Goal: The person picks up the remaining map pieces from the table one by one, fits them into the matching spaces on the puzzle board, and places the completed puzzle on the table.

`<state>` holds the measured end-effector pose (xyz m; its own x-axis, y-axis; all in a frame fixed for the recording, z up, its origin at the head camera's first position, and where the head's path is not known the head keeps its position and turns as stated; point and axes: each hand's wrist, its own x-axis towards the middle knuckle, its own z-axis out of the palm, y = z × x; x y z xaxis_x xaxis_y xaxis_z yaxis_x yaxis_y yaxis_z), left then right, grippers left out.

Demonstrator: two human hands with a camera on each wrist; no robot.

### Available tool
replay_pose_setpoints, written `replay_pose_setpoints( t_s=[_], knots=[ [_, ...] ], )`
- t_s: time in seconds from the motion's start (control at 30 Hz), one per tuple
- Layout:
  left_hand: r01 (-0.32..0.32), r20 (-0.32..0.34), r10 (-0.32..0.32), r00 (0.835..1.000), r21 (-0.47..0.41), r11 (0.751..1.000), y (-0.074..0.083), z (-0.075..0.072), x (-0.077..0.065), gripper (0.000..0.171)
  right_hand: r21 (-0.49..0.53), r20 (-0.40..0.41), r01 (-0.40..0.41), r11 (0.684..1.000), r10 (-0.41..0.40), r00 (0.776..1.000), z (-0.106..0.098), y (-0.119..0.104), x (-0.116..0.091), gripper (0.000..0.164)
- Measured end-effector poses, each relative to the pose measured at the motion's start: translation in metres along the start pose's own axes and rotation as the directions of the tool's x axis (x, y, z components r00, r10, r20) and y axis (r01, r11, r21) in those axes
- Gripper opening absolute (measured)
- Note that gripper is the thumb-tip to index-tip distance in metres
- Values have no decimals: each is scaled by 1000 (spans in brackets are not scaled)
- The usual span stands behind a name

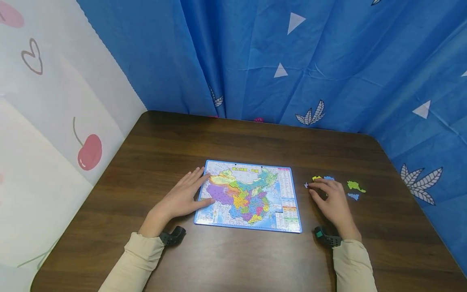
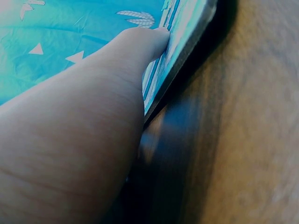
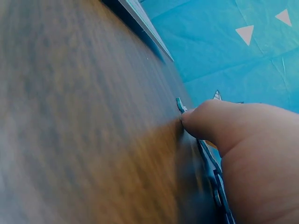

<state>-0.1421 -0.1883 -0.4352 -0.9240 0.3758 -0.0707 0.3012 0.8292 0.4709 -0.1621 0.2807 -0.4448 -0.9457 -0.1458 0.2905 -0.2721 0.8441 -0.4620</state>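
map title (image 1: 245,170) in head view only

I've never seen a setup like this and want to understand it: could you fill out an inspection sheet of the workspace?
Surface: dark wood-look tabletop.
Job's things: colourful map board, lying flat; right of it, a yellow piece, a blue piece, a green piece, another blue piece and a tiny pale piece.
Clutter: nothing seen.
Hands: left hand spread over the board's left edge; right hand has fingertips at the tiny pale piece, grip unclear; black wristbands on both wrists.
Cables: nothing seen.
Surroundings: blue curtain behind; pale printed backdrop at left.
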Motion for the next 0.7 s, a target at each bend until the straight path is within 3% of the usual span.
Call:
replay_pose_setpoints(
  t_s=[0.33,0.7],
  knots=[
    [-5,0,5,1000,-13,1000,0,-2,-1,89,-5,-13,14,1000,-14,1000,8,3,6,30],
    [-7,0,7,1000,-10,1000,0,-2,0,90,-4,-15,14,1000,-14,1000,11,1,8,24]
  ],
)
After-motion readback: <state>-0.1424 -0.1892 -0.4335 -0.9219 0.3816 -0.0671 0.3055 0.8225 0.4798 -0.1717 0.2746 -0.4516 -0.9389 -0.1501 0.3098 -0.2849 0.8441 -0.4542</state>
